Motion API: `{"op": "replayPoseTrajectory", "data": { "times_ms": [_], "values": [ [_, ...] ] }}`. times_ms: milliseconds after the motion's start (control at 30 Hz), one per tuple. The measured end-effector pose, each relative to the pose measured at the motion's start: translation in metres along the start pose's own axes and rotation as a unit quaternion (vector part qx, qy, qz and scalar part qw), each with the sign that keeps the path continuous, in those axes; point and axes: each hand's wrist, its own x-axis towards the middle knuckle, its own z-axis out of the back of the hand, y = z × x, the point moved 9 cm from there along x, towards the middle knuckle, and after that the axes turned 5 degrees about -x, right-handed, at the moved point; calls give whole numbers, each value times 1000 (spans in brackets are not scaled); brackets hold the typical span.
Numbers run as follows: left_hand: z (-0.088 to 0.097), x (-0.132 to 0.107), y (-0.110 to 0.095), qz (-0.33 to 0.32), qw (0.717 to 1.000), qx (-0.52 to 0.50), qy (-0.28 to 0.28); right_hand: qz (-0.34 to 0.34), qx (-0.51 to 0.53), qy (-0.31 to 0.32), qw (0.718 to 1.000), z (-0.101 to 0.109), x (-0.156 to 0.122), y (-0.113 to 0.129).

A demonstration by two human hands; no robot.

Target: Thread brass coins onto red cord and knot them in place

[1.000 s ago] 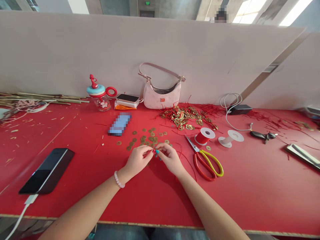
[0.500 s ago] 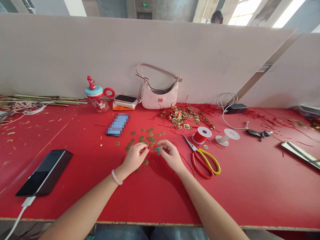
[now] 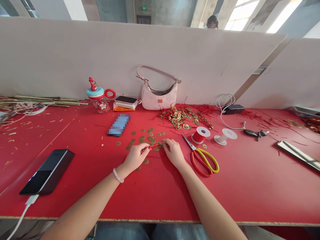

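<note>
My left hand [image 3: 136, 156], with a pink bead bracelet at the wrist, pinches a red cord [image 3: 156, 145] between thumb and forefinger. My right hand [image 3: 173, 153] pinches the same cord from the other side, so a short stretch of it spans the gap between them. Loose brass coins [image 3: 150, 138] with holes lie on the red table just beyond and under the hands. To the right are scissors [image 3: 203, 159] with one red and one yellow handle. A spool of red thread [image 3: 200, 135] stands above them.
A pile of coins tied with red cord [image 3: 181, 116] lies before a pink handbag [image 3: 160, 96]. A bare white spool [image 3: 225, 137] and keys [image 3: 256, 134] are at right. A cup [image 3: 100, 100], a pixelated phone [image 3: 119, 125] and a black power bank [image 3: 47, 171] with a cable are at left.
My right hand has moved slightly away from the left, and its fingers have turned downward. More of the red cord now shows between the hands. The view has shifted slightly.
</note>
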Motion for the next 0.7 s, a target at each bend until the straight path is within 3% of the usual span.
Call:
{"op": "replayPoseTrajectory", "data": {
  "times_ms": [400, 700],
  "values": [
    [-7, -2, -4, -8, 999, 4, 31, 1, -94, 6, 996, -3, -2, 2],
    [-3, -2, -3, 0, 1000, 4, 15, 8, -67, 15, 998, -9, -2, 4]
  ]
}}
